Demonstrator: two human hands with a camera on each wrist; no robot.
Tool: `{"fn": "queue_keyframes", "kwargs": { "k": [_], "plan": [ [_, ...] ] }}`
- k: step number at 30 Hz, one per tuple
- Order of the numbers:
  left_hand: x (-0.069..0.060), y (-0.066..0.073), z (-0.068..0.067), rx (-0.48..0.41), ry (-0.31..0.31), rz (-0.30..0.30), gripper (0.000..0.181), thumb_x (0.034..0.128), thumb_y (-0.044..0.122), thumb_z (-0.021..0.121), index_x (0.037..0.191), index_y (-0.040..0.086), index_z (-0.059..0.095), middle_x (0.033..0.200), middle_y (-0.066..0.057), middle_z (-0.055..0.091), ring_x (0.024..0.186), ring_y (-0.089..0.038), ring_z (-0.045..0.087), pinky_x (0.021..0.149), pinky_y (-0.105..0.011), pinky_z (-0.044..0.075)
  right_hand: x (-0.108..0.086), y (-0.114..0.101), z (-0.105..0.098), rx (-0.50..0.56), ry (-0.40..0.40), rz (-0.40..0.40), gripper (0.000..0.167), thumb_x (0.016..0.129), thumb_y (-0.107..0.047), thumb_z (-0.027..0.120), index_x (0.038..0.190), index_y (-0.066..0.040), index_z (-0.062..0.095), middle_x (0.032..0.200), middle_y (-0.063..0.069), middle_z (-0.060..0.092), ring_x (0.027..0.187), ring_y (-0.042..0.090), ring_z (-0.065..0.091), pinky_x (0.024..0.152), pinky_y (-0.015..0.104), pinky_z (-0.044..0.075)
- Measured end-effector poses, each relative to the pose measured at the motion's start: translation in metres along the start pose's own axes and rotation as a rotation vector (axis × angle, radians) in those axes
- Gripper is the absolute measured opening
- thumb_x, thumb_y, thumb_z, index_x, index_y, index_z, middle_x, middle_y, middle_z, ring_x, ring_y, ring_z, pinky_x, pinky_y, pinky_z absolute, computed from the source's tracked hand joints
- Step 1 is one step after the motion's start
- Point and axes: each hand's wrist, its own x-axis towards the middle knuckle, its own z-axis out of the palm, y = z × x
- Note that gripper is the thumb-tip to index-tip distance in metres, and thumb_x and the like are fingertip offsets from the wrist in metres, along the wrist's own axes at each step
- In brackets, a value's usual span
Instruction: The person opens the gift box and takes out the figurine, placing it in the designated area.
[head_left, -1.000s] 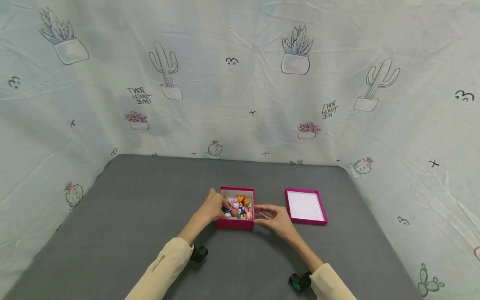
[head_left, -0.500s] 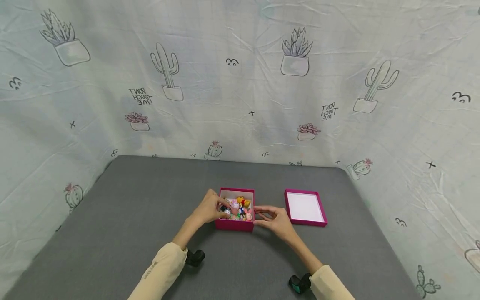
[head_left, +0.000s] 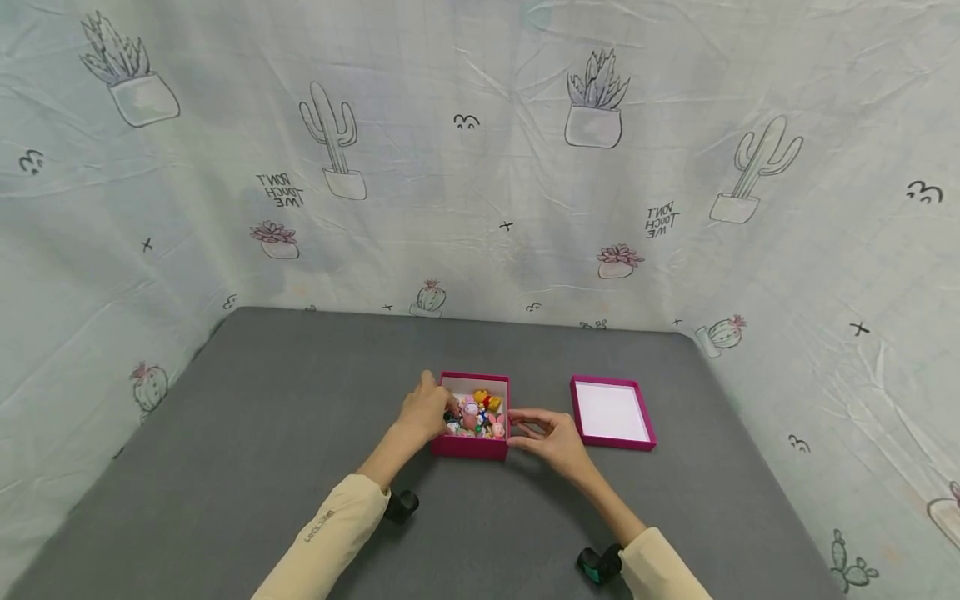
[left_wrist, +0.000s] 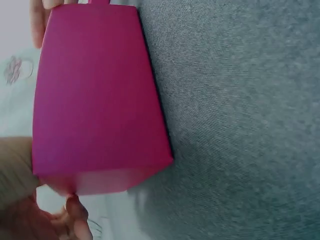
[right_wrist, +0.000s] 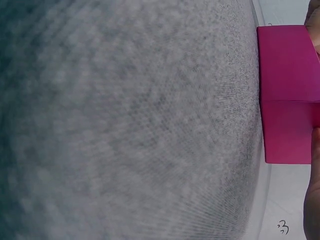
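The left hand (head_left: 422, 412) reaches over the left wall of an uncovered magenta box (head_left: 470, 448), its fingertips down among the contents; I cannot tell whether they pinch anything. In the left wrist view, a fingertip touches the box's outer side. The right hand (head_left: 553, 440) is spread in a loose curve, thumb and fingertips against the box's right side. Small figurines (head_left: 471, 417) are packed together inside the box, among them a yellow bear (head_left: 491, 401) in red and a pink long-eared figure (head_left: 498, 427). Just beyond the right hand, the magenta lid (head_left: 651, 437) lies white inside up. Black devices (head_left: 600, 564) sit at both wrists, by cream sleeves (head_left: 322, 533). Everything rests on a grey table (head_left: 315, 392); behind it hangs a pale cloth (head_left: 450, 183) printed with cacti.
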Motion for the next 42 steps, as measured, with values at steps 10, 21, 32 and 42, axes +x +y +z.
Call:
{"fn": "queue_keyframes", "kwargs": {
  "k": [10,21,32,42],
  "plan": [
    [0.000,-0.018,-0.013,-0.282,0.059,0.124,0.022,0.0732,0.012,0.083,0.093,0.013,0.074,0.106,-0.015,0.050,0.106,-0.033,0.043,0.087,-0.053,0.038,0.001,-0.006,0.001,-0.013,-0.003,0.014,0.040,0.077,0.006,0.075,0.114,0.015,0.061,0.115,0.029,0.062,0.108,0.041,0.059,0.090,0.034,0.049],
    [0.007,-0.026,-0.019,-0.469,0.114,0.187,0.032,0.0846,0.007,0.073,0.116,0.006,0.067,0.113,-0.014,0.065,0.102,-0.030,0.064,0.088,-0.044,0.052,0.003,-0.009,-0.001,-0.020,-0.009,0.023,0.041,0.078,0.005,0.074,0.116,0.014,0.061,0.116,0.029,0.062,0.108,0.041,0.058,0.090,0.035,0.049],
    [0.003,-0.041,-0.017,-0.867,0.065,0.106,0.040,0.0906,0.016,0.068,0.127,0.003,0.058,0.129,-0.018,0.056,0.107,-0.033,0.062,0.086,-0.040,0.053,0.001,-0.005,0.000,-0.004,-0.017,0.007,0.041,0.077,0.007,0.074,0.116,0.014,0.061,0.116,0.028,0.062,0.112,0.039,0.058,0.092,0.037,0.048],
    [-0.003,-0.048,-0.014,-1.064,-0.036,-0.035,0.055,0.0806,0.008,0.077,0.131,-0.001,0.055,0.124,-0.020,0.058,0.106,-0.024,0.062,0.089,-0.036,0.052,-0.001,-0.001,0.000,-0.018,-0.010,0.017,0.042,0.078,0.005,0.075,0.117,0.012,0.062,0.117,0.026,0.062,0.114,0.037,0.057,0.092,0.033,0.048]
  ]
}}
